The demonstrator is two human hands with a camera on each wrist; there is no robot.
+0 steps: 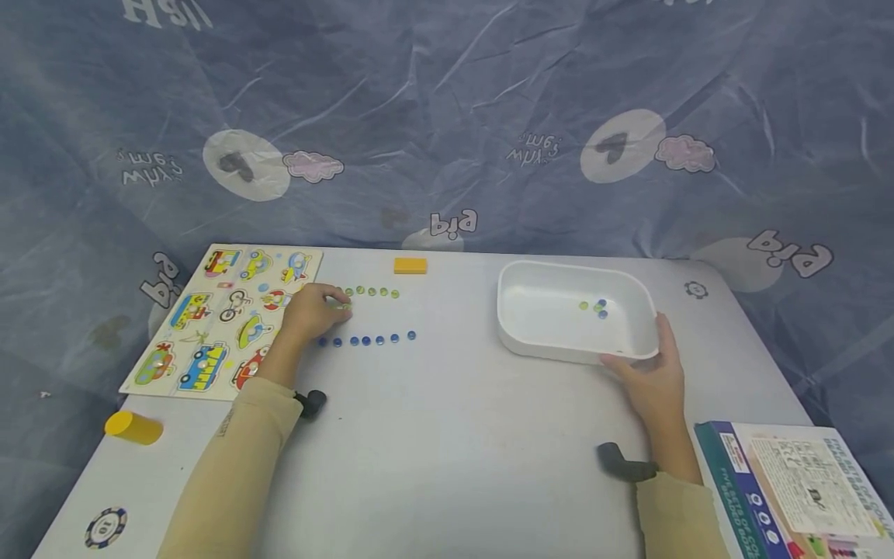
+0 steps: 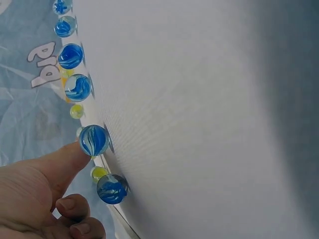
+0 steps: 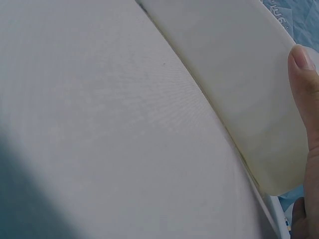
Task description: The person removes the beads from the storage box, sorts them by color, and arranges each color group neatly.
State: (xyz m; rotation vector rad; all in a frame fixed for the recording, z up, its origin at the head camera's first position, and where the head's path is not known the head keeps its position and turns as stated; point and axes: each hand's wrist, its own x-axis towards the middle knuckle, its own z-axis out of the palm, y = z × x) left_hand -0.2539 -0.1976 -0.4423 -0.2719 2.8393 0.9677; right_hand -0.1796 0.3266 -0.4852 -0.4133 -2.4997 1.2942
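My left hand (image 1: 314, 312) is at the left end of a row of yellow-green glass marbles (image 1: 372, 292), thumb and forefinger pinching one yellow-green marble (image 1: 343, 307). Nearer to me runs a row of blue-swirled marbles (image 1: 366, 341), which stand large before the hand (image 2: 45, 191) in the left wrist view. At the right, my right hand (image 1: 653, 384) grips the near right corner of a white tray (image 1: 545, 353), its thumb (image 3: 302, 74) against the outer wall. Several blue and yellow-green marbles (image 1: 598, 308) lie inside the tray.
A wooden picture puzzle board (image 1: 233, 318) lies under the left forearm. A yellow cylinder (image 1: 134, 428) lies at the left edge, and an orange block (image 1: 410, 266) sits at the back. A boxed set (image 1: 803, 489) occupies the front right corner. Printed cloth (image 1: 447, 116) hangs behind the table.
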